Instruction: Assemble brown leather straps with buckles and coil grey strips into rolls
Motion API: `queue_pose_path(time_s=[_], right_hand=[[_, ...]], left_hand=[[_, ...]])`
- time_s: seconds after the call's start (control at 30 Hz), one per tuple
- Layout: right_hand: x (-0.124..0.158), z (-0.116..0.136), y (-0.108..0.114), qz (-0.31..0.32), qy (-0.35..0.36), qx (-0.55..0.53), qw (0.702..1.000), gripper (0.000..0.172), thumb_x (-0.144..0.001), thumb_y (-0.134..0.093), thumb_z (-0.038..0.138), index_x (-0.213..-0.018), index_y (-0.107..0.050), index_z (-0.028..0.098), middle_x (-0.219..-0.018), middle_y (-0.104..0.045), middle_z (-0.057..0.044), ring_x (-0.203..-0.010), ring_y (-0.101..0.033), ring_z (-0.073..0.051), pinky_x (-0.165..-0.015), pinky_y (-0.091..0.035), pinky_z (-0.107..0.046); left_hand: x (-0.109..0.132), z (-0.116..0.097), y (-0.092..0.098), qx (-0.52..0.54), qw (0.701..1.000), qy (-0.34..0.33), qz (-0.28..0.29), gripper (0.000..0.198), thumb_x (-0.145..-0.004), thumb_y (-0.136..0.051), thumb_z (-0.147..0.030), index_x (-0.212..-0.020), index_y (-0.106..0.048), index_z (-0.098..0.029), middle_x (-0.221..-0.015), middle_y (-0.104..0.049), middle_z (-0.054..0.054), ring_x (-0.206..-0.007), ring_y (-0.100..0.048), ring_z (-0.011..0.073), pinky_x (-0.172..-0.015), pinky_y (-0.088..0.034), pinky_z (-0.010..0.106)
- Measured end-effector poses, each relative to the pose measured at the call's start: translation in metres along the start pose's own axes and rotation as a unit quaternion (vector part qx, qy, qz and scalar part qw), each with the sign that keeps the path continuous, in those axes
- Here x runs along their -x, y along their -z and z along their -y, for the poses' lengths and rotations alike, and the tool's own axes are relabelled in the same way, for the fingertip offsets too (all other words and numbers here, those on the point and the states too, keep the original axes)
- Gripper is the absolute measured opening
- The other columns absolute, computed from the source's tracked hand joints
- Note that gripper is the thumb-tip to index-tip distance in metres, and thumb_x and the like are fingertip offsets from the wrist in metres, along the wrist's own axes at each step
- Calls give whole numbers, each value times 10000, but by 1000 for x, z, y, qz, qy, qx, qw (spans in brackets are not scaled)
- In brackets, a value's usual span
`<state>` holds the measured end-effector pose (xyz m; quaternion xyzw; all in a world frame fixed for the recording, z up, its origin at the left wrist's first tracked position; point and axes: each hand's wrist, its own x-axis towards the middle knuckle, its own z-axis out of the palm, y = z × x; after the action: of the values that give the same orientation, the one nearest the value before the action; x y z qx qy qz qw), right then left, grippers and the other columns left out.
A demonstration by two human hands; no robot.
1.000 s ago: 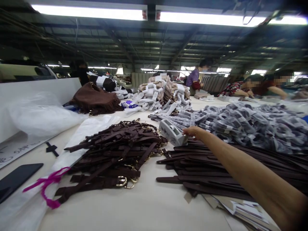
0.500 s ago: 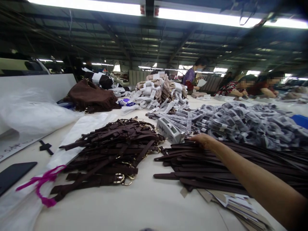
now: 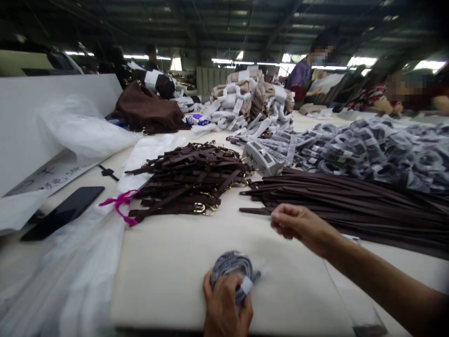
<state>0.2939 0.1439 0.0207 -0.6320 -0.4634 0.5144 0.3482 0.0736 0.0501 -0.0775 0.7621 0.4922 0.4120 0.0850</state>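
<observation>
At the bottom edge my left hand (image 3: 225, 306) is closed on a coiled grey strap (image 3: 231, 265) with a white tag, and presses it onto the cream table (image 3: 168, 271). Above and to the right of the coil, my right hand (image 3: 298, 225) hovers with its fingers curled in a pinch; what it holds, if anything, I cannot make out. Just beyond it lies a row of long dark brown straps (image 3: 351, 201). A grey tape dispenser (image 3: 261, 159) stands behind those straps.
A heap of brown buckled straps (image 3: 192, 180) tied with pink string lies at centre. Several grey coils (image 3: 368, 150) are piled at right. A black phone (image 3: 63, 213) and plastic bags (image 3: 80, 131) lie at left. A brown fringed bag (image 3: 147, 110), a beige pile (image 3: 245, 100) and other people are at the back.
My right hand has drawn back from the tape dispenser toward me and closed. My left hand has come into view with the grey coil. The view has tilted down.
</observation>
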Motion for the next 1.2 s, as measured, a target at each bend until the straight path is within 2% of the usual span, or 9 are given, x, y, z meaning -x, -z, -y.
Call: queue_pose_path(time_s=[0.03, 0.1, 0.2, 0.6, 0.77, 0.9, 1.03, 1.1, 1.2], right_hand=[[21, -10, -19, 71, -43, -49, 995, 336, -662, -692, 461, -692, -571, 149, -642, -616, -7, -490, -502, -79, -425, -338, -183], [54, -28, -51, 144, -103, -111, 978, 335, -648, -707, 437, -678, -561, 136, -626, -607, -5, -462, -489, -64, -391, -295, -165], [76, -48, -76, 142, -143, -130, 971, 350, -626, -709, 438, -666, -552, 128, -605, -599, 4, -425, -487, -58, -360, -287, -157], [91, -62, -88, 60, -225, -110, 966, 352, -602, -702, 431, -634, -489, 152, -488, -544, 56, -339, -461, -45, -319, -330, -144], [106, -57, -92, 19, -217, -210, 953, 329, -627, -735, 377, -743, -523, 154, -559, -562, 58, -383, -479, -30, -360, -371, -134], [113, -47, -99, 23, -152, -295, 943, 382, -663, -733, 347, -876, -476, 162, -606, -586, 52, -431, -506, -33, -399, -389, -129], [116, -40, -105, 19, -87, -323, 942, 436, -663, -737, 356, -836, -371, 197, -625, -610, 44, -443, -518, -54, -400, -387, -140], [116, -38, -108, 17, -60, -323, 945, 456, -655, -736, 383, -792, -340, 203, -622, -608, 43, -429, -511, -56, -394, -383, -147], [115, -37, -110, 8, -20, -283, 959, 459, -674, -698, 450, -770, -316, 214, -628, -596, 44, -399, -498, -74, -363, -357, -168]], left_hand=[[2, 1, -1, 2, 1000, -10, -5, 245, -778, -515, -87, -1004, -474, -175, -807, -631, 13, -769, -615, 151, -996, -306, 447], [4, 3, -1, 0, 999, -30, -12, 303, -775, -511, -102, -1068, -449, -150, -811, -631, 24, -773, -619, 157, -996, -287, 426], [3, 3, 2, 0, 999, -40, -3, 374, -790, -513, -112, -1151, -418, -125, -831, -639, 37, -796, -620, 157, -1004, -260, 407], [6, 0, 1, 53, 998, -1, 30, 195, -797, -512, -115, -947, -597, -206, -879, -663, 17, -840, -585, 169, -1003, -228, 457], [-5, 0, 11, 71, 997, 0, 17, 179, -787, -503, -131, -917, -610, -191, -856, -667, 27, -810, -598, 180, -909, -344, 417], [-24, -3, 33, 133, 988, 44, 57, 191, -775, -545, -178, -948, -628, -167, -905, -675, 60, -852, -617, 182, -797, -461, 317], [-40, -15, 52, 263, 932, 205, 142, 228, -772, -585, -278, -954, -645, -156, -931, -674, 59, -867, -613, 174, -791, -476, 262], [-43, -22, 58, 351, 878, 276, 172, 259, -745, -628, -315, -937, -648, -142, -893, -676, 50, -826, -609, 161, -768, -468, 239], [-48, -29, 64, 493, 767, 356, 203, 307, -717, -666, -338, -922, -639, -111, -751, -658, 38, -683, -583, 121, -654, -445, 209]])
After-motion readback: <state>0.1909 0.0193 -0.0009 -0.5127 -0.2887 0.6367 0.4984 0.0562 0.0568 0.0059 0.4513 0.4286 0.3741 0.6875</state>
